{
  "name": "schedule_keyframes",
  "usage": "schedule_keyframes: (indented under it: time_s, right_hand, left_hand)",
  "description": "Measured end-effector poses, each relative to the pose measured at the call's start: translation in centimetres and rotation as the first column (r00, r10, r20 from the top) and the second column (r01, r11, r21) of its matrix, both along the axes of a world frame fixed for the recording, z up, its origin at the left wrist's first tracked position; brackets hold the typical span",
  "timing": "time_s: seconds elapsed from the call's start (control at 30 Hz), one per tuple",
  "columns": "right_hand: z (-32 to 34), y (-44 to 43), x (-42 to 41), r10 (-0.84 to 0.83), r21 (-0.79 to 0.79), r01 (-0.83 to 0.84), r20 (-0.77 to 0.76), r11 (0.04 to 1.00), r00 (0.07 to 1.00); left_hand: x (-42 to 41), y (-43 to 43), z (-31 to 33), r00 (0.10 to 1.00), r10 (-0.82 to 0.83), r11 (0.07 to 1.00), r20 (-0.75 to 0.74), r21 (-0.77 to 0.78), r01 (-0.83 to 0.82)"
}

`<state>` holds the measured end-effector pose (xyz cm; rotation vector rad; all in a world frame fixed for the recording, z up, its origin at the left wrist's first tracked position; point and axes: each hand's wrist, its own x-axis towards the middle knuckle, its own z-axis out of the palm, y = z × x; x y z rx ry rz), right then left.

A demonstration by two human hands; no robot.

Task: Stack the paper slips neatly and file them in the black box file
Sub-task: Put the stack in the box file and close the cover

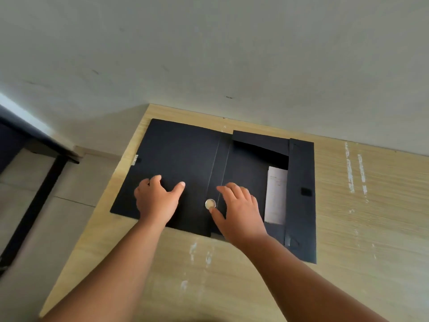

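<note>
The black box file lies spread flat on the wooden table, its lid folded out to the left. White paper slips rest inside its right half, partly hidden by my right hand and the side flap. My left hand lies flat on the left cover with fingers apart. My right hand rests over the spine area, thumb beside the round metal finger ring. Neither hand holds anything.
The light wooden table has white scuff marks and meets a pale wall at the back. Its left edge runs diagonally, with tiled floor and a dark furniture frame beyond it.
</note>
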<state>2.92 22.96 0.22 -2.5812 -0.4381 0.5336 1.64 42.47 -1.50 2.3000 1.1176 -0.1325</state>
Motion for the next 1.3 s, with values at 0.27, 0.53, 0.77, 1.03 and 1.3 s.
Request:
schedule_keyframes:
  time_s: [0.27,0.53,0.77,1.03,1.3]
  right_hand:
    - [-2.2,6.1,-0.2,0.058,-0.012,-0.060,-0.148,0.998,0.987]
    - [-2.4,6.2,-0.4,-0.024,0.021,0.030,-0.251,0.999,0.968]
    - [-2.9,6.2,0.5,-0.022,0.008,0.027,-0.331,1.000,0.943]
    - [-1.3,6.2,1.4,-0.061,0.088,0.107,-0.422,0.990,0.905]
    - [2.2,6.3,1.6,-0.162,0.255,0.369,-0.584,0.894,0.796]
  left_hand:
    - [-2.4,6.5,-1.2,0.990,0.087,0.995,-0.113,0.058,-0.081]
    - [-1.2,8.1,-0.8,0.970,0.117,0.993,-0.213,0.002,-0.120]
    - [-0.8,8.7,-0.1,0.965,0.145,0.979,-0.220,-0.112,-0.172]
    - [-1.2,10.4,2.1,0.983,0.182,0.858,-0.031,-0.484,-0.174]
    - [-2.3,11.5,10.2,0.978,-0.113,0.686,0.174,-0.699,0.204]
